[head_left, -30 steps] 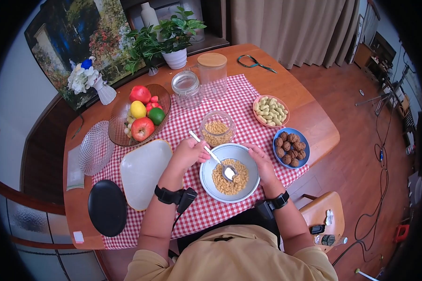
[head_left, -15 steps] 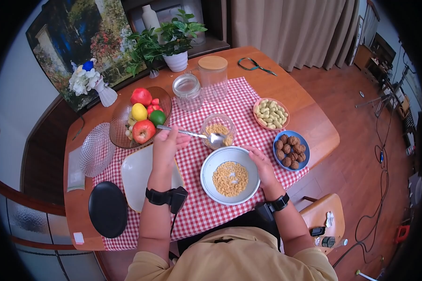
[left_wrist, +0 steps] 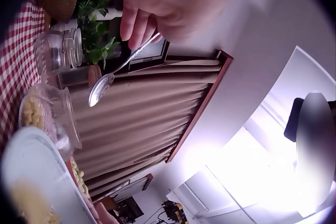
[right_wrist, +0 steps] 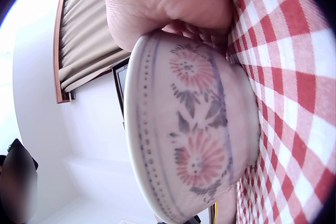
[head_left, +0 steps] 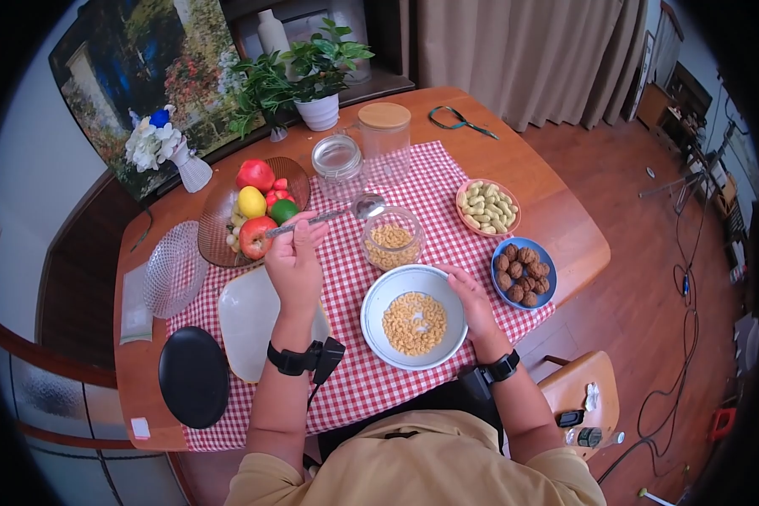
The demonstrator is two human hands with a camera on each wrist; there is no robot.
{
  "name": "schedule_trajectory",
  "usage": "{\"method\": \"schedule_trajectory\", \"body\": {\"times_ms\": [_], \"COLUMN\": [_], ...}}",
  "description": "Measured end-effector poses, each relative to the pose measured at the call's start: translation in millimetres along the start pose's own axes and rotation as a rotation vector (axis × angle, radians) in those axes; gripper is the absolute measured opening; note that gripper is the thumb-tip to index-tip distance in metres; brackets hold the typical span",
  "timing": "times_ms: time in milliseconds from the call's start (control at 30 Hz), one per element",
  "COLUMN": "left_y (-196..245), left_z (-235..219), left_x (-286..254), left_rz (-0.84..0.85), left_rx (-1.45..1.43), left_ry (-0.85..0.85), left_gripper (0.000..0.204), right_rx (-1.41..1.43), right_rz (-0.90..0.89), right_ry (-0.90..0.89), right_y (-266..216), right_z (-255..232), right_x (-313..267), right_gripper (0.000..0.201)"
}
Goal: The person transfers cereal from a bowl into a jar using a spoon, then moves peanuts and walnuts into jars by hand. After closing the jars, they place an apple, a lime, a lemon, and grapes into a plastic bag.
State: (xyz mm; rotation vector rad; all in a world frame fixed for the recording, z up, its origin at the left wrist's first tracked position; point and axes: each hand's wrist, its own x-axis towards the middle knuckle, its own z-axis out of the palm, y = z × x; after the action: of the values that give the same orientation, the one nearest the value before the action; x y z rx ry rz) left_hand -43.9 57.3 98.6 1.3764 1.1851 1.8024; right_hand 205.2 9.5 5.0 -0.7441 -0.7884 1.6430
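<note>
My left hand pinches the handle of a metal spoon, held up in the air. The spoon's bowl end overlaps the far rim of a small glass bowl of small yellow pieces in the head view; in the left wrist view it looks bare and shiny. My right hand holds the right side of a white ceramic bowl, fingers curled along its outer wall. This bowl stands on the checked cloth, with yellow pieces and a white patch inside. Pink flowers decorate its outside.
Right of the bowls are a pink dish of peanuts and a blue plate of walnuts. Glass jars stand behind, a fruit bowl at the left. A white tray and black plate lie nearer.
My left hand took the spoon out of the white bowl to the left, then lifted it forward past the glass bowl. My right hand has stayed at the white bowl.
</note>
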Motion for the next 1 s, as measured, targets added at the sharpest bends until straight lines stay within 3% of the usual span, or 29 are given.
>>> {"method": "schedule_trajectory", "body": {"times_ms": [33, 100, 133, 200, 467, 533, 733, 1000], "left_y": [1, 3, 1, -5, -27, -29, -34, -31], "left_z": [-1, -5, -5, -4, 10, 10, 13, 11], "left_x": [0, 1, 0, -1, -13, -14, -16, -13], "left_rz": [-0.001, -0.228, -0.228, -0.415, -0.489, -0.640, -0.786, -0.782], "left_rx": [0.001, -0.094, -0.093, -0.104, 0.050, 0.048, 0.149, 0.187], "left_ry": [-0.002, -0.155, -0.155, -0.404, -0.515, -0.611, -0.769, -0.623], "left_gripper": [0.030, 0.029, 0.029, 0.028, 0.026, 0.026, 0.028, 0.029], "right_rx": [-0.003, -0.007, -0.012, -0.016, 0.010, 0.012, -0.009, 0.012], "right_rz": [-0.010, 0.000, 0.009, 0.020, 0.013, 0.011, 0.008, 0.004], "right_ry": [-0.002, 0.007, 0.014, 0.014, 0.020, 0.019, 0.013, 0.002], "right_y": [0, -2, -3, -3, 0, 0, -1, 0], "right_z": [0, 2, 3, 1, 0, 0, 1, -1], "right_x": [0, -1, -1, -1, 0, 0, 0, 0], "right_gripper": [0.031, 0.031, 0.031, 0.031, 0.031, 0.031, 0.031, 0.031]}}
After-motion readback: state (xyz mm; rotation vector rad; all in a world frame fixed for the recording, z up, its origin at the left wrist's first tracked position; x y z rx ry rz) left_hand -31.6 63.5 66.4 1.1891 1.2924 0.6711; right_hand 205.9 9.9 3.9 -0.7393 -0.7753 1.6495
